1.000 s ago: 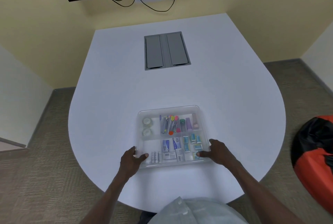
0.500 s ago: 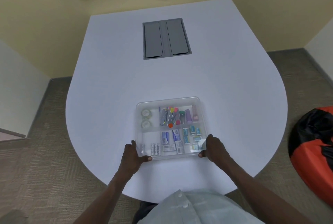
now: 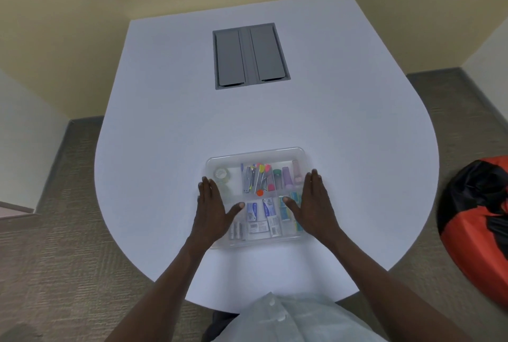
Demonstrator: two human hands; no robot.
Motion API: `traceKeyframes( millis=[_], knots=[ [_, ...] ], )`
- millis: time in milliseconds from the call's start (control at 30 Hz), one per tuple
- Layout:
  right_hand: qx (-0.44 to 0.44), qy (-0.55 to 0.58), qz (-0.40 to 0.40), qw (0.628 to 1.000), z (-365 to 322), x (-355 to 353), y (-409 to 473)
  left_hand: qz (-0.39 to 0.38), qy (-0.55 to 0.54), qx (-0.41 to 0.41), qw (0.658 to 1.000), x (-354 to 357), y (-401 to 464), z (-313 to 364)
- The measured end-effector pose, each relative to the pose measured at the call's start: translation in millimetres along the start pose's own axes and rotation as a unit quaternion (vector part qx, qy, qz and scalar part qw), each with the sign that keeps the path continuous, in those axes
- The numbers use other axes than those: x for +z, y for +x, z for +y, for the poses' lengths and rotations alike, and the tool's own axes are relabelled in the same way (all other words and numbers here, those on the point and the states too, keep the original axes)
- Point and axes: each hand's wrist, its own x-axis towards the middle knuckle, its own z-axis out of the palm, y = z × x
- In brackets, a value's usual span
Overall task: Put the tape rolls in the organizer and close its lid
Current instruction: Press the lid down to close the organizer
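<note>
Now flat on top of the clear organizer [image 3: 258,154], palms down and fingers spread wide: left hand [image 3: 213,211] over its left side, right hand [image 3: 313,208] over its right side, thumbs angled inward toward each other. Half a second ago, curled around the near corners instead, gripping the front edge. Sitting near the front rim of the white table [image 3: 170,110], as before, with lid apparently down over the compartments, though hard to confirm through the transparent plastic. Visible through the lid in the far-left compartment, one tape roll [image 3: 222,174]; the second roll just nearer largely covered by the left fingertips [image 3: 206,182] and barely readable. Blurred beneath the cover: pens and clips in the middle, small boxes along the near row, some hidden under both palms.
</note>
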Motion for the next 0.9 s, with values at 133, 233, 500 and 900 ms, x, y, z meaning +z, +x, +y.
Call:
traceKeyframes(
  millis=[133,233,500,900],
  knots=[
    [-0.032,-0.073,0.022,0.997,4,15,8,0.002,0.048,0.018,0.999,14,9,-10],
    [-0.032,-0.077,0.032,0.996,13,26,8,0.027,0.085,0.048,0.995,29,10,-22],
    [-0.038,-0.069,0.034,0.996,18,33,10,0.062,0.112,0.072,0.989,38,9,-32],
    [-0.089,-0.12,0.02,0.989,-8,10,53,0.023,0.146,0.091,0.985,16,43,-7]
  ],
)
